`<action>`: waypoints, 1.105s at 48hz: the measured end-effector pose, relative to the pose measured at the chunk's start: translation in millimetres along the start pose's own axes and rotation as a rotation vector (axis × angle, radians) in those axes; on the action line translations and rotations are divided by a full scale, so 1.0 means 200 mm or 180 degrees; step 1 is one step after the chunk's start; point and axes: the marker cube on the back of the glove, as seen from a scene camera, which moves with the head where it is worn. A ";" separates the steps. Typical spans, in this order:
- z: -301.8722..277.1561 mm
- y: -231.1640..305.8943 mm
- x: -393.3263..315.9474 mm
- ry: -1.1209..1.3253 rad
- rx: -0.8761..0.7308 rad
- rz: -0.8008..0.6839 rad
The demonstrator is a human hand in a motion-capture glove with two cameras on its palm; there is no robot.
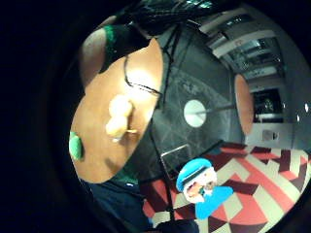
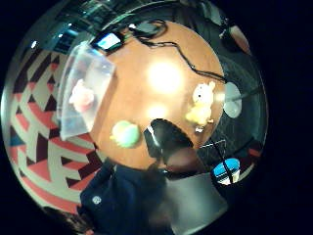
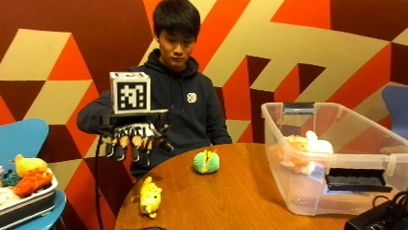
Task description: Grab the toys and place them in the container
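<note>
Toys first: we see the yellow toy (image 3: 149, 196) and green toy (image 3: 206, 162) lying on the counter (image 3: 242, 201), a pink one (image 3: 300, 153) already in the container (image 3: 331, 172). Our right hand (image 3: 134, 136) hovers above the yellow toy, fingers spread and empty, likely readying a grasp.

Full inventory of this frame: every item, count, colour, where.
yellow toy: 1, yellow, on the round table near its front edge, below the raised hand
green toy: 1, green with yellow, on the table in front of the person
toy in container: at least 1, pink, white and orange, inside the container
container: 1, clear plastic, black latch, on the table's far side from the hand
table: 1, round, brown wood
side tray of toys: 1, several mixed colours, on a blue chair beside the table
black device: 1, with cable, table edge by the container
right hand: gloved, raised above the table edge, fingers hanging, holding nothing
</note>
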 end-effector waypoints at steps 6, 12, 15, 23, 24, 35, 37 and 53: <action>0.25 -0.02 0.04 0.0144 -0.0195 0.0370; 0.42 -0.03 0.07 0.0290 -0.0528 0.0605; 0.49 -0.04 0.06 0.0218 -0.0630 0.0639; 0.56 -0.08 -0.03 -0.0430 -0.0582 0.0429; 0.56 -0.08 -0.05 -0.0461 -0.0577 0.0370; 0.23 -0.08 -0.52 -0.0295 -0.0346 -0.0280; 0.17 -0.07 -0.62 -0.0232 -0.0244 -0.0400; -0.50 -0.08 -1.19 -0.2198 0.1853 -0.1216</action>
